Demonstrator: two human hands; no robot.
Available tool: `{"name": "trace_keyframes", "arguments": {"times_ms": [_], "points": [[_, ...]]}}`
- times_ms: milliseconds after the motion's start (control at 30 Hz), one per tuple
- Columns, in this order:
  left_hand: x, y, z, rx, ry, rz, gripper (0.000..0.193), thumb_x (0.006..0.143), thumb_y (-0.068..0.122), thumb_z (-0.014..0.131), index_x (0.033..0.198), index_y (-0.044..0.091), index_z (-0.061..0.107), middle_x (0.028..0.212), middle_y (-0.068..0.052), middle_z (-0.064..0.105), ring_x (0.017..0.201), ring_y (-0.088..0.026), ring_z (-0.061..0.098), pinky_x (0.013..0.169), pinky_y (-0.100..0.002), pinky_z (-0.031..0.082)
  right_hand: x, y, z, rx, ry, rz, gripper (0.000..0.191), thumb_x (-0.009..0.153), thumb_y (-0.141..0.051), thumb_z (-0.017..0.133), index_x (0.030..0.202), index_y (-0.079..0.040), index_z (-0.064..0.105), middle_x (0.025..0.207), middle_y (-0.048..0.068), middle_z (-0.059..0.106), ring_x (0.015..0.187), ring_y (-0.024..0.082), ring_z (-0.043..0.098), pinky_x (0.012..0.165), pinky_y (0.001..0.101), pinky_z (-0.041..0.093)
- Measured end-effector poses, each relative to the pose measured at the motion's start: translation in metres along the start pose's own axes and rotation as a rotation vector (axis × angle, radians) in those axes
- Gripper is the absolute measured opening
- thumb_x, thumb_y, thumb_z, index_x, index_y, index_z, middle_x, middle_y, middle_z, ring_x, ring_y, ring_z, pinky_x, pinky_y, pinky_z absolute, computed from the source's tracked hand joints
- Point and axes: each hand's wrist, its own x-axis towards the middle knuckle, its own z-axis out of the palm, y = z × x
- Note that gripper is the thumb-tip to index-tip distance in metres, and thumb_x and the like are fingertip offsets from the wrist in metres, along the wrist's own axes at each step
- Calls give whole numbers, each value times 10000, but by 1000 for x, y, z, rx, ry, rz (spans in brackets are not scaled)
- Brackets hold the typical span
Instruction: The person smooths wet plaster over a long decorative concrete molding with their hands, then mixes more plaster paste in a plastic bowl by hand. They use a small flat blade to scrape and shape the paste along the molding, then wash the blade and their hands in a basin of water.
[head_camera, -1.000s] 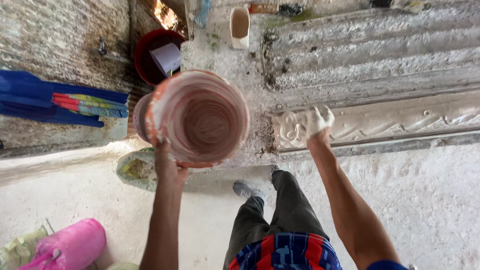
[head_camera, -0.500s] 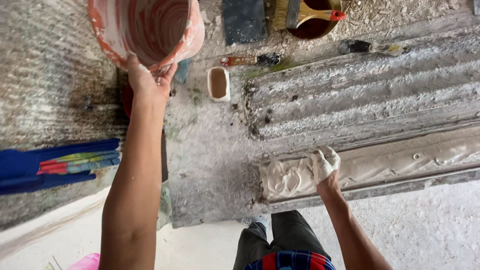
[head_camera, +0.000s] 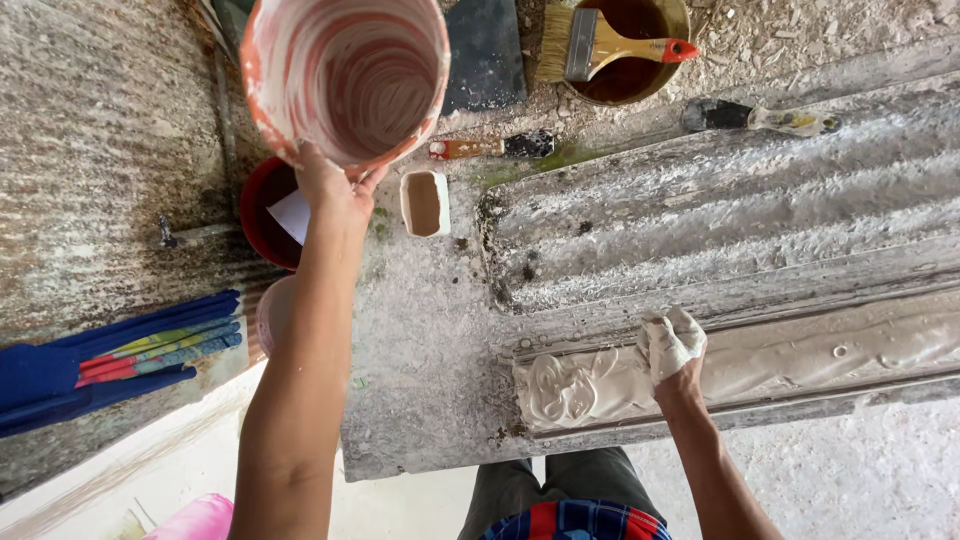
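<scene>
Two hands: my left hand (head_camera: 335, 190) grips the rim of a plaster-smeared orange bucket (head_camera: 345, 75), held up over the tabletop (head_camera: 430, 340); my right hand (head_camera: 672, 343), coated white and half curled, holds nothing and presses on wet plaster.
Progress: the long mould (head_camera: 740, 365) looks filled along its length; the ornamented end seems not yet smoothed.
Materials: creamy, glossy plaster; rough corrugated sheet (head_camera: 720, 190); gritty grey surface.
Nearby: a bristle brush (head_camera: 600, 42) across a bowl.

Place: a rough plaster-casting workshop, seemingly outdoors.
Work surface: a corrugated sheet (head_camera: 720, 200) crusted with dried plaster.
Product: a long ornamental mould (head_camera: 740, 365) filled with wet plaster.
Tools: a paintbrush (head_camera: 600, 45) on a bowl (head_camera: 670, 20) of brown liquid.
</scene>
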Motion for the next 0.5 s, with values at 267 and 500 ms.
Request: {"name": "trace_keyframes", "arguments": {"times_ms": [267, 500], "points": [[-5, 7, -49, 53, 101, -56, 901, 934, 738, 392, 1607, 184, 167, 1575, -153, 332, 1329, -380, 458, 1075, -658, 486, 6, 1, 7, -40, -17, -3, 294, 916, -142, 704, 726, -141, 479, 621, -60, 458, 483, 58, 404, 399, 236, 306], [10, -24, -104, 1060, 318, 593, 412, 904, 349, 671, 1200, 63, 708, 1106, -91, 758, 1046, -274, 737, 949, -471, 556, -3, -4, 5, -119, -38, 2, 285, 921, -162, 699, 731, -140, 487, 593, -48, 453, 474, 59, 396, 402, 241, 314]]}}
